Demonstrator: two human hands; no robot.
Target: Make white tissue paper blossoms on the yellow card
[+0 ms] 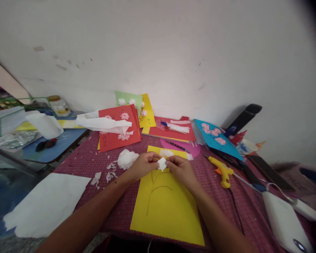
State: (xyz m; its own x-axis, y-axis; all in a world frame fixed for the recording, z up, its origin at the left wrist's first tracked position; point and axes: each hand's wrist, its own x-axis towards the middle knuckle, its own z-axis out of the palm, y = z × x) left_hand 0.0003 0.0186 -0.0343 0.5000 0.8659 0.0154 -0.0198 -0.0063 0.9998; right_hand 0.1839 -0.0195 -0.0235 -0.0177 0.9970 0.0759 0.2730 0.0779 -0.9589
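Observation:
Between my two hands is a small white square of tissue paper (162,164), turned so a corner points up. My left hand (147,163) pinches its left corner, and my right hand (179,168) pinches the right one. Both hands are over the upper part of a yellow sheet (168,214) with dark curved lines drawn on it. Just beyond my fingers, some white tissue pieces (166,153) lie at the sheet's top edge. A crumpled white tissue heap (127,159) rests beside my left hand, with torn scraps (111,175) around it.
Right of the sheet lies a yellow glue gun (223,170) with its cord. Behind are red cards (118,138) with pink paper flowers, a blue card (221,140) and a pen (177,146). A large white sheet (52,200) hangs over the checked tablecloth's left edge.

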